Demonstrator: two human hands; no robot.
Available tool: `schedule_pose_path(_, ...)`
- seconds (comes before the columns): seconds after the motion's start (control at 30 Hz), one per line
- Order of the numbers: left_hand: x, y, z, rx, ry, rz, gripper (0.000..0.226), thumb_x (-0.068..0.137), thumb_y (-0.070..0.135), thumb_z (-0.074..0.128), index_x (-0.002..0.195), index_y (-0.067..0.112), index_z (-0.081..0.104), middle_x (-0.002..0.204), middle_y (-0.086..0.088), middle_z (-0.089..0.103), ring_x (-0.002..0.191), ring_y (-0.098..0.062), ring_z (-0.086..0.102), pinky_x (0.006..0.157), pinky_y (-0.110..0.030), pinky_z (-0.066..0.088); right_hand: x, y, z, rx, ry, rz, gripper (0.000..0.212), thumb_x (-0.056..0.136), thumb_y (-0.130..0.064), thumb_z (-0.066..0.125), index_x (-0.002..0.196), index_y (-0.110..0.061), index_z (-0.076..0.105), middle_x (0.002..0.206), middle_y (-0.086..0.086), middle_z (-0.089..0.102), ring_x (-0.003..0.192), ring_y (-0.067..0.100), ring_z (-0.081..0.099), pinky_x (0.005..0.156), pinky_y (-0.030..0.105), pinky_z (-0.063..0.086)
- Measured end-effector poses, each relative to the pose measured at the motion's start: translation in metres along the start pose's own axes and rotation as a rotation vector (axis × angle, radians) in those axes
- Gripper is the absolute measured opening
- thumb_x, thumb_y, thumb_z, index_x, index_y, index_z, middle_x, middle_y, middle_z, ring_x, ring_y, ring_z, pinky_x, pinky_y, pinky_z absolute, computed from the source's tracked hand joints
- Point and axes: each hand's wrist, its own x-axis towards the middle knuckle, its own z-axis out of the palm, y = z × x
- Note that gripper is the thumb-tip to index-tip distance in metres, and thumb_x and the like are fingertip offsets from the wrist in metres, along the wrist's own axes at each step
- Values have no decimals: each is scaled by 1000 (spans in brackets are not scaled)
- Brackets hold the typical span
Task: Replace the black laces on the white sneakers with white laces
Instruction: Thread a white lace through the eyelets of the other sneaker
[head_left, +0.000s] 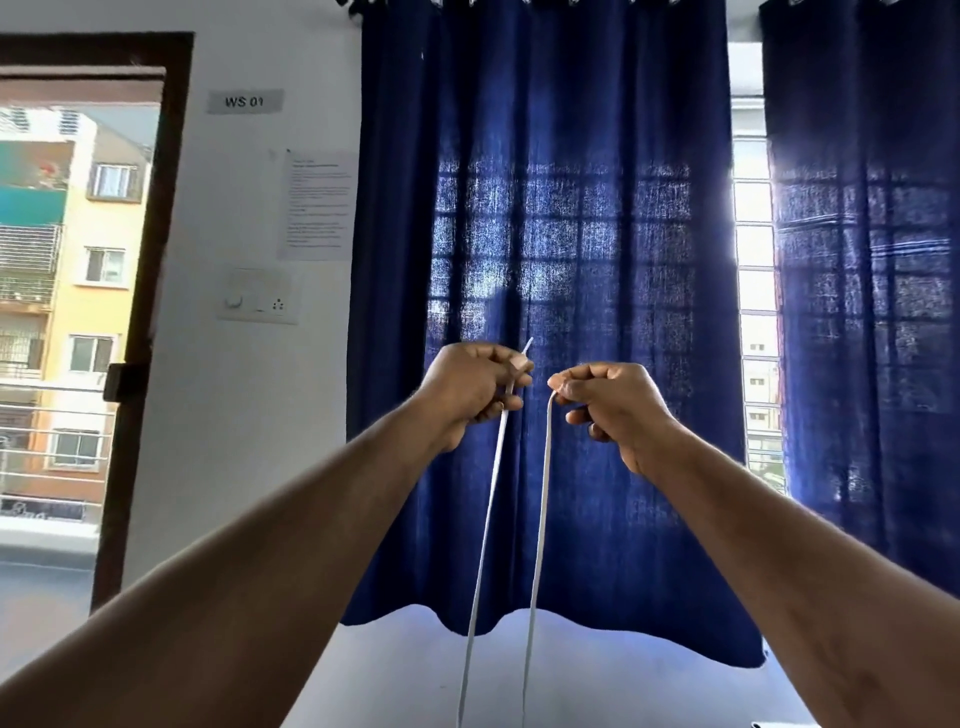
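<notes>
Ends of the white lace (542, 493) sit pinched in our left hand (470, 395) and right hand (613, 405), so we should pull both up evenly.

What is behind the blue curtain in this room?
A barred window shows in the gap, and its grid shines through the curtain. The cloth covers the rest, so the view outside is mostly hidden.
</notes>
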Motion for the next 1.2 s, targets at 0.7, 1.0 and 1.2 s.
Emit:
schedule_pose_path(0.7, -90, -263, -23, 516, 22, -256, 35, 82, -12, 63, 75, 18, 82, 82, 5, 77, 73, -10, 68, 74, -28, 58, -101, 197, 66, -133, -251, 324, 27, 100, -4, 54, 94, -19, 76, 87, 5, 79, 63, 19, 71, 49, 23, 39)
schedule_pose_path(1.0, -124, -373, -67, 1045, -169, -409, 23, 87, 15, 59, 83, 24, 80, 100, -3, 80, 97, -27, 74, 71, -30, 53, -157, 286, 115, -277, -337, 521, 6, 90, -15, 72, 87, -16, 76, 82, -2, 79, 60, 16, 74, 58, 27, 55)
schedule_pose_path(1.2, -132, -419, -47, 969, -214, -588, 53, 87, 61, 64, 83, 9, 75, 88, -12, 77, 93, -31, 74, 74, -36, 57, -180, 316, 137, -458, -419, 482, 27, 76, -33, 89, 96, -24, 74, 93, -9, 77, 88, 9, 73, 85, 26, 56)
